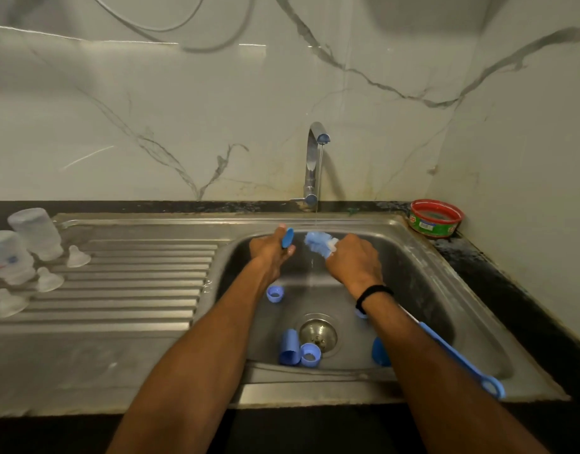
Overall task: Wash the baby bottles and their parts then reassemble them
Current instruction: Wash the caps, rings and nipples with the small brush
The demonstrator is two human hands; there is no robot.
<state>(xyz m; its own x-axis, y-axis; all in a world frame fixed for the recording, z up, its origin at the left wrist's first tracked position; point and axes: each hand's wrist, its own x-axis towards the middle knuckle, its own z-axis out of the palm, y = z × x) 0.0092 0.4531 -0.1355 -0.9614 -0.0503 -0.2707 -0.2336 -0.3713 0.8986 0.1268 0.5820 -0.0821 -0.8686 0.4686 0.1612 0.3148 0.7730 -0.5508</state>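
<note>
Hands held tight: left hand (269, 250) pinched one blue part (287, 238), right hand (354, 261) gripped one brush (316, 243), two bottles (36, 233) stood far left.

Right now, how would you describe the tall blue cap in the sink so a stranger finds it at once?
Look in the steel sink, at the drain in its floor. Left of the drain is the tall blue cap. It is longer than the short blue ring beside it.
</note>
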